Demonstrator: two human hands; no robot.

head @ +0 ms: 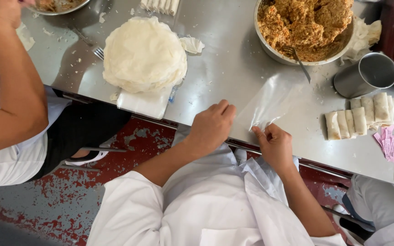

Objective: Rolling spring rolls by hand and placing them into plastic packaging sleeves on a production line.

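Pinching a thin translucent wrapper sheet (270,107) at the steel table (233,64) edge, right hand (275,145) holds its corner; left hand (211,125) rests curled beside it. Wrapper stack (144,52), filling bowl (304,27), finished rolls (361,117) and metal cup (365,75) ring the bare patch.

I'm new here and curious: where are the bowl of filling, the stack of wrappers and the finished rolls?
bowl of filling (270,51): head view, left rim.
stack of wrappers (144,52): head view, top sheet.
finished rolls (359,119): head view, middle roll.

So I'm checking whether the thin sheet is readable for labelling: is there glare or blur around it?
Head view: sharp overall; soft glare on the steel table washes out the translucent wrapper sheet, pinched by the right hand; the left hand casts little shadow.
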